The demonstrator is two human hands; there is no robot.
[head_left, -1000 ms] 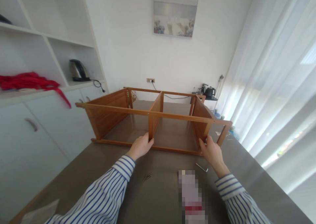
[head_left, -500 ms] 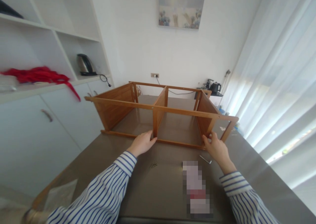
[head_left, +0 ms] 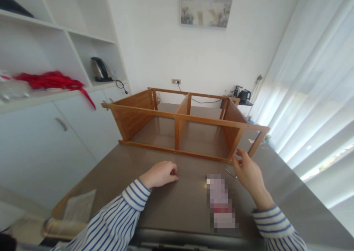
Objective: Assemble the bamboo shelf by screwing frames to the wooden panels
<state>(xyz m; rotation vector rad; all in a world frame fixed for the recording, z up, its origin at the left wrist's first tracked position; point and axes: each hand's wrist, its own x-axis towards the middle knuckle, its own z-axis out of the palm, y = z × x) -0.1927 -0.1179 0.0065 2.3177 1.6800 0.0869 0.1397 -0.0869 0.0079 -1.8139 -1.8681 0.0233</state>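
A brown wooden shelf frame (head_left: 177,115) lies on its side across the grey-brown table, with three panels between its rails. In front of it, my left hand (head_left: 160,174) is down at the tabletop, thumb and fingers pinched on a small metal screw (head_left: 179,176) that barely shows at the fingertips. Any other screws there are hidden by the hand. My right hand (head_left: 249,171) hovers by the frame's lower right corner, fingers loosely apart with nothing in them. A hex key (head_left: 230,173) lies on the table just left of that hand.
A blurred-out flat object (head_left: 221,203) rests near the table's front edge. A clear plastic bag (head_left: 80,206) lies at the left. White cabinets (head_left: 69,133) with a kettle (head_left: 99,69) and red cloth (head_left: 55,82) stand left; a curtain (head_left: 309,96) hangs right.
My left hand has left the shelf's middle upright and come down to the screws on the table. The right hand has let go of the frame's right corner and drawn back slightly.
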